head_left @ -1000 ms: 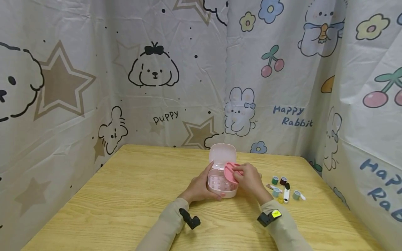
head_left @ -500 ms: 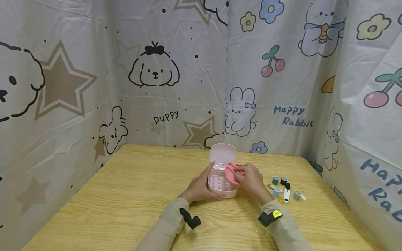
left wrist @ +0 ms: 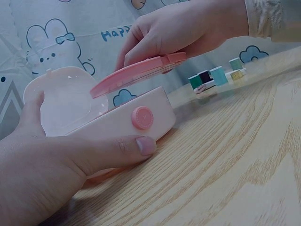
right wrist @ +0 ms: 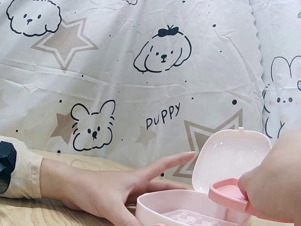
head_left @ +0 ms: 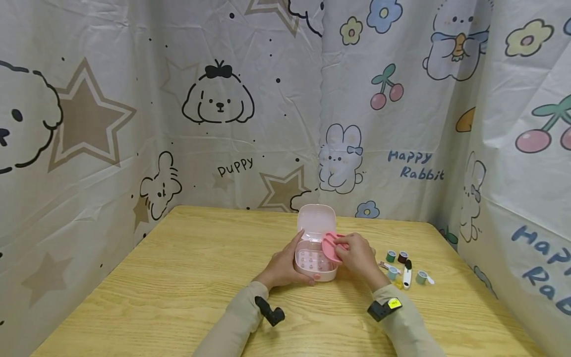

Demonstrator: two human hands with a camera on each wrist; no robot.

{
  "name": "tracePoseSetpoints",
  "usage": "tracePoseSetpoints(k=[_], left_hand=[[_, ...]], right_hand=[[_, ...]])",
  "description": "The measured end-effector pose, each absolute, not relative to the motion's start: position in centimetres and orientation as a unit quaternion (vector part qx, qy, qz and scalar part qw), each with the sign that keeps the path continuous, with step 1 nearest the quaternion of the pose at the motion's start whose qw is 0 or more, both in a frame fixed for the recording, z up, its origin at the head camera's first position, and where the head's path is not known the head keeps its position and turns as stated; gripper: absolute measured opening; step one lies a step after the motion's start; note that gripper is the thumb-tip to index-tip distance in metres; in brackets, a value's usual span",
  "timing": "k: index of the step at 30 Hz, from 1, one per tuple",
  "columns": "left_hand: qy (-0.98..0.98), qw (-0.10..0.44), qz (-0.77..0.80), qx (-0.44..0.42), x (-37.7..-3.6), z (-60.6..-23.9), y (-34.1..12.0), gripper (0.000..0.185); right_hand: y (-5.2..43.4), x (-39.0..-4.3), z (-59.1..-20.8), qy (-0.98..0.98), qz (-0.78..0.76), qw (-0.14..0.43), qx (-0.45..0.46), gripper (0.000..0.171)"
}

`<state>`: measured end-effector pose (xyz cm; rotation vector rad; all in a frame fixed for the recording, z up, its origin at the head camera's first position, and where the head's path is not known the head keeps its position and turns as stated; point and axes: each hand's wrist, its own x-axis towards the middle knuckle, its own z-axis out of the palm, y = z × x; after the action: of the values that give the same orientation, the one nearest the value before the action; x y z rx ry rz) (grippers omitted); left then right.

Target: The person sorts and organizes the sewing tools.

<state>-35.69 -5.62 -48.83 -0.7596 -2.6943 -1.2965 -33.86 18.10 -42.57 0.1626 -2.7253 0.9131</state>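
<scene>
We judge the step in hand to be handling the pink tray (head_left: 331, 246) at the mouth of the pink box (head_left: 314, 265) — lifting it free or seating it, we cannot tell which. To do it well we would keep the tray level with the box's rim, move it slowly and straight, and keep the box pinned to the desk (head_left: 178, 277) so it neither slides nor tips against its raised lid (head_left: 316, 218).

Our left hand (head_left: 283, 265) is wrapped about the box's left side: the thumb lies curled along the front wall just beside the round clasp (left wrist: 141, 117), and the fingers reach up along the side toward the lid. The box sits near the middle of the desk, toward its far edge.

Our right hand (head_left: 359, 254) pinches the tray by its right edge, fingers closed on top — the tray is tilted, its left end low over the box and its right end high. Further right, near the desk's right edge, lie small thread spools (head_left: 397, 258) and a white tool (head_left: 406, 275), apart from both hands.
</scene>
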Motion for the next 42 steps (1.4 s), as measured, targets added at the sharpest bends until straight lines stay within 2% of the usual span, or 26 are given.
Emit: tracePoseSetpoints(k=[30, 42], left_hand=[[-0.874, 0.028, -0.422, -0.24, -35.4, -48.6, -5.5, 0.141], [-0.873, 0.028, -0.422, -0.242, -35.4, -48.6, -5.6, 0.14]], right_hand=[[20.5, -34.5, -42.5, -0.937, 0.319, 0.141, 0.017, 0.028], [21.5, -34.8, -43.0, -0.931, 0.344, 0.12, -0.013, 0.029]])
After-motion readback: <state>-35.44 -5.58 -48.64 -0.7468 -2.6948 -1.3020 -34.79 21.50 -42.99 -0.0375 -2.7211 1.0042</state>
